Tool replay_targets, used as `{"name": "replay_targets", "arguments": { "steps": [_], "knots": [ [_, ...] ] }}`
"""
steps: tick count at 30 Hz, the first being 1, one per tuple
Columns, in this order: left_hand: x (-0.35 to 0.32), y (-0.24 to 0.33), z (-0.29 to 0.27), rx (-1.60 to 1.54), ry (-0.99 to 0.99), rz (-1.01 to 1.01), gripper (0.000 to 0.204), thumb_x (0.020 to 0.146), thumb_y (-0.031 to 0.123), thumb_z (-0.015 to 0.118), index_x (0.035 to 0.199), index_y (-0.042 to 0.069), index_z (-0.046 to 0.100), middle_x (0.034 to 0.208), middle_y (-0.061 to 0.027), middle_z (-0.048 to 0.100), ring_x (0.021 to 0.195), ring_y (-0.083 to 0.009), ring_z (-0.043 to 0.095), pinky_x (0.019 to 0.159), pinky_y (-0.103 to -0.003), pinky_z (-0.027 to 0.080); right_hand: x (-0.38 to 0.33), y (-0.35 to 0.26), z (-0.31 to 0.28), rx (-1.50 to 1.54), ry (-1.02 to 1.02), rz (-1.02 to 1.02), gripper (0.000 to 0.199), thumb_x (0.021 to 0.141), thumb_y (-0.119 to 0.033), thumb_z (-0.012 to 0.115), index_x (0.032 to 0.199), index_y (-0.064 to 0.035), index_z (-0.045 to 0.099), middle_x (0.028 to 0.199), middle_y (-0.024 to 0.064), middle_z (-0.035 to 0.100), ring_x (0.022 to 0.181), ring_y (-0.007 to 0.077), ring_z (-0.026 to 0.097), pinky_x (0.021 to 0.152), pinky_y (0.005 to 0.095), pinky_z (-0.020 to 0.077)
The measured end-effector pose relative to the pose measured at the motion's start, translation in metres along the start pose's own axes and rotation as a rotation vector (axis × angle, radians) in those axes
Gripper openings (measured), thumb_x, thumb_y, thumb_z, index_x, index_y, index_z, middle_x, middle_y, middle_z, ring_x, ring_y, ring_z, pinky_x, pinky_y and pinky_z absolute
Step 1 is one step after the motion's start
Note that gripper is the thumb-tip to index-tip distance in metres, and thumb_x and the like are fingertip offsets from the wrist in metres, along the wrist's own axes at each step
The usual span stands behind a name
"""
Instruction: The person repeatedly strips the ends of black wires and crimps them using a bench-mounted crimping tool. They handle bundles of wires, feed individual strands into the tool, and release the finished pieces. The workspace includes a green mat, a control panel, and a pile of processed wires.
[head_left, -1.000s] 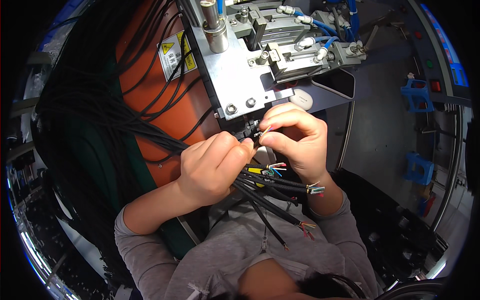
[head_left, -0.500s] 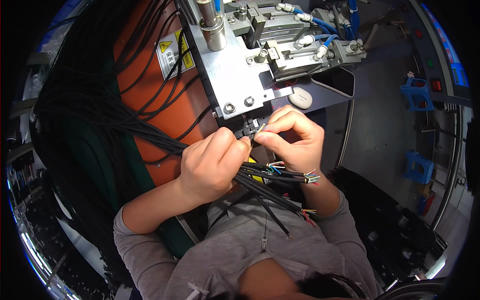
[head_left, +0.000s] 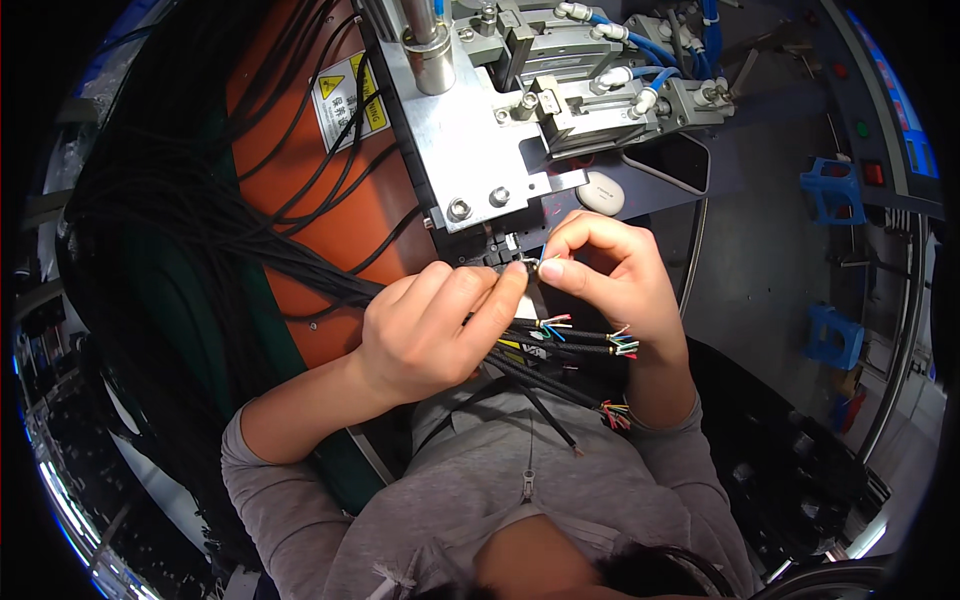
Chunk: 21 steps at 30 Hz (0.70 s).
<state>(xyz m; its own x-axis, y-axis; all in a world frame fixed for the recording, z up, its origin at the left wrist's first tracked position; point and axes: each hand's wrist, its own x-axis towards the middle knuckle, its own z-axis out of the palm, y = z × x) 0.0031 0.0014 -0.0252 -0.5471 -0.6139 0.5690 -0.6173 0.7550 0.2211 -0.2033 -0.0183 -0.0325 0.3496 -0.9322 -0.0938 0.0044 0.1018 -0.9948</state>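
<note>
My left hand (head_left: 425, 330) grips a bundle of black cables (head_left: 555, 345) whose stripped ends show several coloured wires. Its fingertips reach up to the slot under a grey metal machine plate (head_left: 470, 150). My right hand (head_left: 610, 275) pinches one small cable end right at that slot, thumb and forefinger pressed together and touching the left fingertips. More stripped cable ends (head_left: 615, 412) hang loose below my right wrist.
A thick mass of black cables (head_left: 170, 250) drapes over an orange panel (head_left: 330, 220) on the left. Pneumatic cylinders with blue hoses (head_left: 620, 60) sit above the plate. A white oval object (head_left: 600, 192) lies behind my right hand. Blue brackets (head_left: 830, 190) stand at the right.
Both hands have risen toward the slot under the metal plate. The right fingers have closed tighter on the cable end, and the left fingertips now meet them.
</note>
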Motion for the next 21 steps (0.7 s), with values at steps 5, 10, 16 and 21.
{"name": "replay_targets", "arguments": {
  "steps": [5, 10, 16, 21],
  "knots": [
    [-0.001, 0.005, 0.001, 0.061, -0.137, -0.029, 0.038, 0.066, 0.009, 0.064, 0.103, 0.005, 0.069, 0.075, -0.0012, 0.055, 0.057, -0.0108, 0.048, 0.044, -0.023, 0.037, 0.005, 0.013, 0.002, -0.343, 0.116, -0.237, 0.010, 0.079, -0.004, 0.070, 0.086, 0.0031, 0.067, 0.073, 0.0076, 0.063, 0.067, 0.0116, 0.058, 0.062, 0.0249, 0.0453],
    [0.002, 0.006, 0.004, 0.170, -0.200, -0.069, 0.033, 0.069, 0.011, 0.060, 0.101, 0.003, 0.067, 0.071, 0.0006, 0.043, 0.061, -0.0098, 0.046, 0.043, -0.021, 0.035, 0.016, 0.018, 0.017, -0.654, 0.222, -0.420, 0.006, 0.074, -0.003, 0.066, 0.073, -0.0008, 0.061, 0.067, 0.0098, 0.056, 0.064, 0.0271, 0.054, 0.060, 0.0357, 0.0440],
    [0.003, 0.011, 0.001, 0.192, -0.247, -0.113, 0.035, 0.070, 0.008, 0.062, 0.104, 0.003, 0.067, 0.072, -0.0003, 0.041, 0.059, -0.0098, 0.046, 0.043, -0.022, 0.036, 0.012, 0.029, 0.017, -0.622, 0.229, -0.436, 0.007, 0.072, -0.003, 0.066, 0.073, -0.0009, 0.060, 0.066, 0.0089, 0.055, 0.063, 0.0245, 0.053, 0.059, 0.0324, 0.0429],
    [0.005, 0.009, 0.003, 0.162, -0.206, -0.128, 0.036, 0.072, 0.000, 0.064, 0.107, 0.006, 0.068, 0.068, -0.0009, 0.038, 0.052, -0.0095, 0.044, 0.043, -0.023, 0.038, 0.011, 0.032, 0.021, -0.329, 0.252, -0.188, 0.008, 0.076, -0.003, 0.065, 0.076, 0.0013, 0.058, 0.067, 0.0062, 0.055, 0.064, 0.0163, 0.053, 0.060, 0.0276, 0.0416]
  ]
}}
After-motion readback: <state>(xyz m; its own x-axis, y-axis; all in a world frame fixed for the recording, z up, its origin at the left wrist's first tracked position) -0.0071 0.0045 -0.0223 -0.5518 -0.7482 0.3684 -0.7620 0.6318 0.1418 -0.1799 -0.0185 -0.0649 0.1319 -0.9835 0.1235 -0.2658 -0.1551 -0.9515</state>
